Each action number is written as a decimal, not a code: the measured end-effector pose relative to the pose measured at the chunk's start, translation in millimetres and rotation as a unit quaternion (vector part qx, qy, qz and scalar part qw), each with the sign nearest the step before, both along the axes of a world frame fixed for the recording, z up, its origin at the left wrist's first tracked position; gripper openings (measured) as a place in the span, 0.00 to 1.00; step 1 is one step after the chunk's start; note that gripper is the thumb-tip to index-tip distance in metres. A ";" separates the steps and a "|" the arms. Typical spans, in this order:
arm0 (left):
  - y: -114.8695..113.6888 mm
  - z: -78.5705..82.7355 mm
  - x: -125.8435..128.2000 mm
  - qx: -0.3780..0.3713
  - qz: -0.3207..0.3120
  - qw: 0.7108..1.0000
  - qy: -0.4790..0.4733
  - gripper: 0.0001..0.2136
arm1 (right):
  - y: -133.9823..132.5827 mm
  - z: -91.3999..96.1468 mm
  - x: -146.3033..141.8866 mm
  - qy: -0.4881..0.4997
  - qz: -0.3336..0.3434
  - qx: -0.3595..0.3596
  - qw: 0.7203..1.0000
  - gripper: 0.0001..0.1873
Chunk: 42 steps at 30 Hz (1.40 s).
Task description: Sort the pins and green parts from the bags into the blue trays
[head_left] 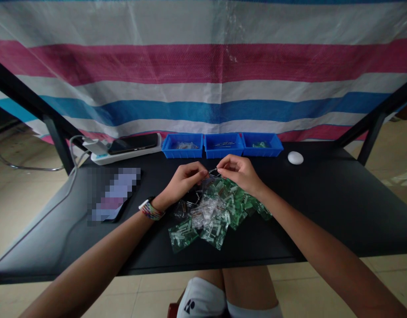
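My left hand (186,176) and my right hand (238,171) meet above a heap of small clear plastic bags (212,212) with green and white contents on the black table (322,207). Both hands are closed in a pinch around a thin metal pin (212,171) held between them, and the left hand also seems to grip a small clear bag (203,177). A woven bracelet sits on my left wrist (151,209).
Three blue bins (223,145) stand in a row at the table's back edge, holding small parts. A phone on a white power strip (130,148) lies back left, another blurred phone (112,194) at left, a white round object (295,157) at back right. A striped tarp hangs behind.
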<state>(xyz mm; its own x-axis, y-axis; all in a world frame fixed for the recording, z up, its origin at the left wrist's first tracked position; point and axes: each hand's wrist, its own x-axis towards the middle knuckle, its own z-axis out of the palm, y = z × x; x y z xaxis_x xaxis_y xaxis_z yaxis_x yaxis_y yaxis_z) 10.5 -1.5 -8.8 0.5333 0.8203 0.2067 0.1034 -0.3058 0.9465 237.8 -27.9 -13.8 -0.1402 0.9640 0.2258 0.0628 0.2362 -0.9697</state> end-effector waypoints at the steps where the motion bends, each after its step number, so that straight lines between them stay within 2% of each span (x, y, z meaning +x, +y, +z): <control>1: -0.6 0.4 0.3 0.004 0.002 1.000 -0.003 0.16 | 0.2 0.2 0.5 0.000 -0.002 0.000 1.000 0.11; 7: -2.4 2.3 2.6 0.025 0.041 0.999 -0.024 0.14 | 2.3 1.2 4.8 0.037 -0.001 -0.040 0.998 0.23; 11: -2.1 1.5 2.7 0.025 0.037 0.999 -0.029 0.14 | 1.4 -0.4 3.3 0.027 0.011 -0.041 0.999 0.28; 21: -1.8 2.1 3.4 0.021 0.050 0.998 -0.024 0.13 | 0.0 -1.0 1.6 -0.016 0.024 -0.020 0.999 0.21; 32: 2.1 -0.7 0.6 0.003 0.059 0.998 -0.035 0.13 | -3.4 -2.2 -2.3 -0.023 -0.011 0.006 1.000 0.11; 42: -0.5 1.5 2.4 -0.001 0.057 0.998 -0.029 0.14 | -3.9 -2.1 -2.3 -0.027 -0.031 0.019 0.999 0.09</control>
<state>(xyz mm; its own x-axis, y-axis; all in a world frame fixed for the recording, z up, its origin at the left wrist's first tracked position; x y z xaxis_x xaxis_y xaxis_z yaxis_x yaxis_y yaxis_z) 12.9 -2.0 -7.3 0.4236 0.8754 0.2329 0.0820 -0.2931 0.9526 235.6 -31.8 -15.8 -0.0930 0.9624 0.2554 0.1297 0.2660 -0.9552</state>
